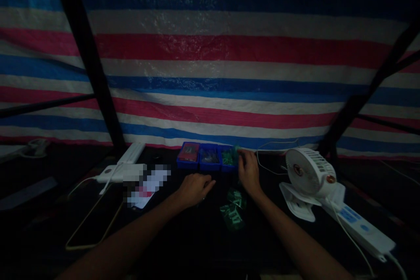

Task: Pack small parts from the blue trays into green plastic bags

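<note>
- Right hand [249,173]: fingers half curled and pointing far, their tips at the near right corner of the rightmost bin; too dark and small to tell whether they pinch anything.
- Left hand [195,189]: fingers loosely curled and slightly spread above the black tabletop [183,227], just near of the middle bin, with nothing visible in their hold.
- Blue plastic bins [209,156]: three in a row side by side at the far edge of the table, between the hands and the tarp. The left one holds something reddish, the middle one something grey, the right one green pieces [228,157].
- Green packets [232,212]: a small loose pile on the table, near of the right bin and just beside the right hand.
- Left of the hands: white power bank [121,173], pixelated card [147,186], dark phone [93,218].
- Right: white clip-on fan [310,173], white power strip [361,229].
- Far: striped tarp [210,61] behind black poles [85,57].
</note>
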### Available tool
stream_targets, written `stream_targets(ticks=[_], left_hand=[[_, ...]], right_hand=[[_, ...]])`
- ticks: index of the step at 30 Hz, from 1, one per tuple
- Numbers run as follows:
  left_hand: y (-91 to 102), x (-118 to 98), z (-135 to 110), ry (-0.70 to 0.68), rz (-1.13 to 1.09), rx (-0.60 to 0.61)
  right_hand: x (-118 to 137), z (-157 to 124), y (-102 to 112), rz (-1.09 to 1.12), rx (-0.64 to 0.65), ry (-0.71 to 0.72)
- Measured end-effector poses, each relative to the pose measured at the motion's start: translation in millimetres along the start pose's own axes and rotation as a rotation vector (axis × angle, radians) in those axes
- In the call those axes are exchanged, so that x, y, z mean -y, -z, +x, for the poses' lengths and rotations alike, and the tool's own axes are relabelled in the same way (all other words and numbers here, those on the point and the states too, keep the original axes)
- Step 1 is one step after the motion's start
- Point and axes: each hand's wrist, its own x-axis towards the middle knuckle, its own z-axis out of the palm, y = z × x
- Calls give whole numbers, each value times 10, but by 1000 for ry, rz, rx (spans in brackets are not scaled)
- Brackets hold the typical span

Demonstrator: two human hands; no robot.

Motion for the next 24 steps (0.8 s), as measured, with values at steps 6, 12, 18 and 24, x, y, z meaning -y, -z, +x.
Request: stream_targets(ticks=[6, 12, 18, 24], left_hand=[[25, -19, 29, 66, -103, -66], [31, 9, 57, -7, -215, -117], [10, 15, 71, -17, -340, -164], [-11, 18, 78, 4, -391, -207]], right_hand=[[-55, -27, -55, -68, 18, 6], [-89, -68, -115, -83, 74, -13], [-55, -54, -91, -22, 77, -4], [42, 3, 11, 1, 40, -9]])
